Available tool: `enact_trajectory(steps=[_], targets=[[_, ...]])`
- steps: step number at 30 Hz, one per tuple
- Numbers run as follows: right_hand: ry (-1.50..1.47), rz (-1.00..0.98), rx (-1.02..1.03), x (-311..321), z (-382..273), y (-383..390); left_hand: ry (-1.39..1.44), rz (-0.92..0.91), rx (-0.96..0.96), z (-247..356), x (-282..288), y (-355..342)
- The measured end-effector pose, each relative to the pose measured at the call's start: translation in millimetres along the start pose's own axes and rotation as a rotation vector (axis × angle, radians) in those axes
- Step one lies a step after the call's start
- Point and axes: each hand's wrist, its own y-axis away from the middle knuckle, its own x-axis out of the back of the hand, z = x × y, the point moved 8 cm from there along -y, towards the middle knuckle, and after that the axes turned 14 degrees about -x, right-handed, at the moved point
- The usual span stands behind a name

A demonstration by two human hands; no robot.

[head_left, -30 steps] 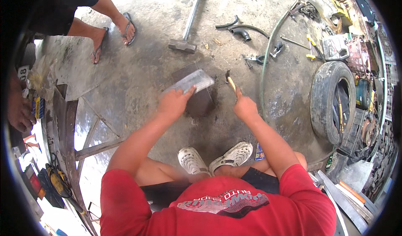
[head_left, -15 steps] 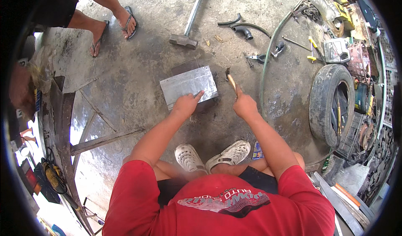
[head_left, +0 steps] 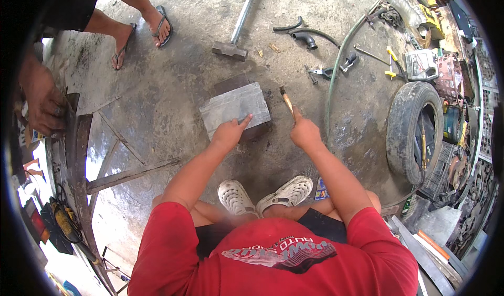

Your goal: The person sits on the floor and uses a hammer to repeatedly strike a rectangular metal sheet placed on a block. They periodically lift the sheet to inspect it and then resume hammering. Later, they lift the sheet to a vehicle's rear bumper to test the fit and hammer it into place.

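- One concrete floor (head_left: 173, 70) spreads around and beyond the fingers, its outer parts lost in the dark rim.
- A worn tyre (head_left: 400, 133) stands well right of the right fingers; dark objects inside it are hard to make out.
- A sledgehammer (head_left: 245, 18) lies beyond the left fingers, its handle cut off at the upper edge.
- Both forearms angle up and inward from red sleeves, bent at the elbows.
- A grey metal sheet (head_left: 231, 104) lies under the left fingers, tilted across a dark block (head_left: 230, 84); the sheet hides most of the block, so its thickness is unclear.
- The left hand (head_left: 227, 133) overlaps the sheet's near edge, one digit stretched over its upper face; the others are partly hidden, and I cannot tell whether they clamp the edge.
- The right hand (head_left: 305, 132) is curled, fingers clamped on a small hammer (head_left: 287, 103), one digit along the wooden handle.
- The hammer's head, ahead of those fingers and just right of the sheet, looks blurred; the handle's rear is hidden in the fist.
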Motion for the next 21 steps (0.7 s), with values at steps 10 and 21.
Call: enact_trajectory(steps=[10, 21], targets=[[-0.013, 0.01, 0.015, 2, -6, 2, -0.267, 0.104, -0.078, 2, 1, 2], [-0.048, 0.027, 0.033, 5, -4, 5, 0.027, 0.481, 0.129, -5, 120, 39]])
